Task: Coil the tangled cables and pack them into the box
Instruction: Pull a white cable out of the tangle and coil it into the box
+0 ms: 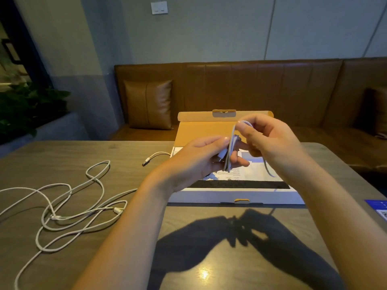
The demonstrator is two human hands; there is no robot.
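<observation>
Above the open flat cardboard box [234, 196], my left hand [201, 162] grips a small coil of white cable [230, 151] wound into several loops. My right hand [270, 139] pinches the top of that same cable, and a loose end [268, 168] trails down from it over the box. On the table to the left lies a tangle of white cables [69, 212], spread in wide loops. Another cable's plug end [149, 160] rests on the table beside the box's left edge. The box's brown lid [201, 128] stands up at the back.
The wooden table [125, 258] carries papers inside the box and a blue leaflet [379, 209] at the right edge. A brown leather bench with cushions [148, 103] runs behind the table. Dark plants [27, 107] stand far left.
</observation>
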